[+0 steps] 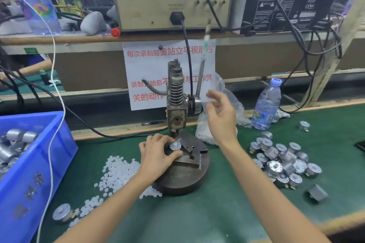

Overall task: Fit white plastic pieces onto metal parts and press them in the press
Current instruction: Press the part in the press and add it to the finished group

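A green-matted bench is seen beneath a cluttered shelf, with a small hand press set at its middle on a round base. One metal part is seated on the fixture under the ram and is gripped by the left hand, thumb and fingers curled round its rim. Whether a white piece is already fitted on it cannot be told. The right hand is raised beside the blurred lever, fingers loosely spread and nothing grasped.

The pressing stroke is judged to be the step in hand, with the lever not yet taken. Much is left to do. A heap of white plastic pieces lies left of the base, and a blue bin is stocked with more parts. The loose pile at the right may be finished work, though that cannot be confirmed.

Room is tight at the ram, where the left fingers lie close. The lever's swing is crowded by a plastic bag, and a water bottle stands near.
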